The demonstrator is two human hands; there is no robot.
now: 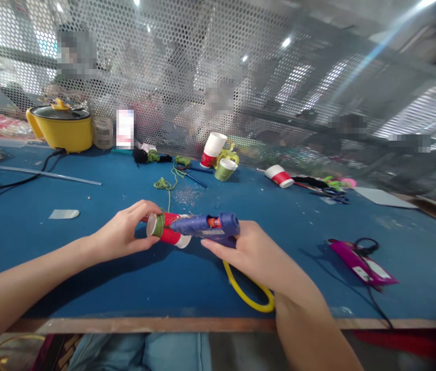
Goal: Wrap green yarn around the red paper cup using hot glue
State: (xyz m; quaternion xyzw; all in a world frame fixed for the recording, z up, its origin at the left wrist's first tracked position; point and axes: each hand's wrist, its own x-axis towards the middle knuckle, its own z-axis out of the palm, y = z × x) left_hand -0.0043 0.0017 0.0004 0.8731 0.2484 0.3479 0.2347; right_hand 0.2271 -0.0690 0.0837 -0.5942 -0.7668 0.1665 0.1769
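Note:
My left hand [131, 233] grips the end of a red and white paper cup [170, 236] lying on its side, fingers and thumb around it. Green yarn [158, 225] is wrapped near that end, and a loose strand runs back to a small green tangle [162, 183] on the table. My right hand [251, 252] is closed round the handle of a blue glue gun [212, 228]. Its nozzle points left, at the cup beside the yarn wrap; whether it touches cannot be seen. A yellow cord [247, 296] hangs below the right hand.
A yellow electric pot [65, 131] and a jar [103, 133] stand back left. White, red and green paper cups [225, 169], yarn and scissors [334, 194] lie along the mesh screen [187, 62]. A purple packet [363, 263] with a black cable is at right.

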